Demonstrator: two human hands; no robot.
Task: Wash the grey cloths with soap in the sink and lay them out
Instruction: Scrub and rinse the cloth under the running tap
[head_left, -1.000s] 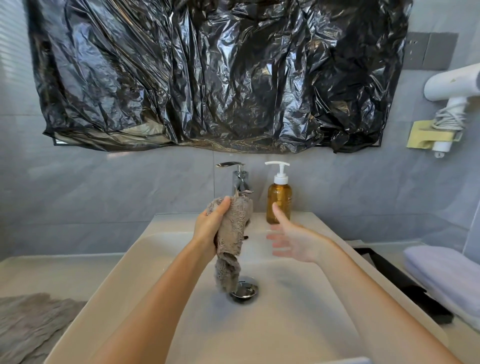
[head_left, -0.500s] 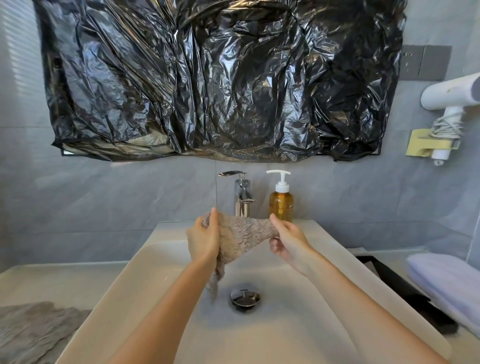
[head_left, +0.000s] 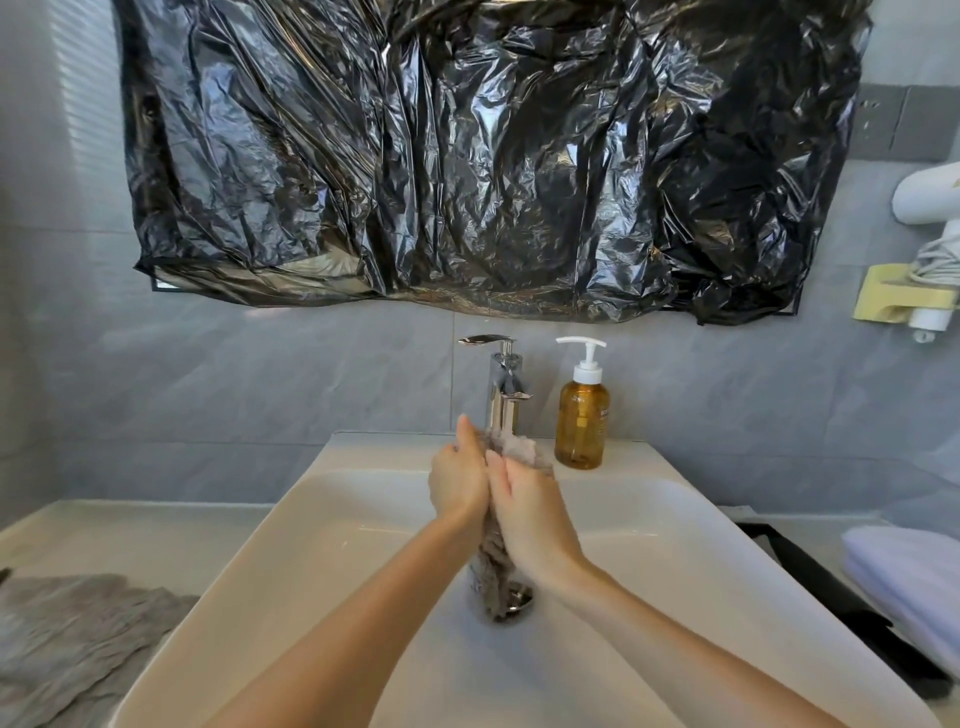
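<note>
Amber pump bottle (head_left: 580, 426) on the sink's back ledge, right of the chrome tap (head_left: 501, 395); it holds golden liquid nearly to the shoulder, and the print on its side is too small to read. White sink (head_left: 363, 545) with a metal drain (head_left: 521, 597) at its centre. The left hand (head_left: 457, 483) and right hand (head_left: 530, 512) are pressed side by side above the basin, each grip closed on the grey cloth (head_left: 517, 448), which is bunched into a vertical roll; its upper end shows above the fingers, just in front of the tap, and its lower end hangs down to the drain. Half a second earlier the hands were apart and the cloth was stretched between them. A second grey cloth (head_left: 67, 639) lies crumpled on the surface (head_left: 130, 540) left of the sink. Crinkled black plastic sheet (head_left: 467, 156) hangs on the wall above the tap. Folded white towel (head_left: 914, 582) lies at the right edge.
</note>
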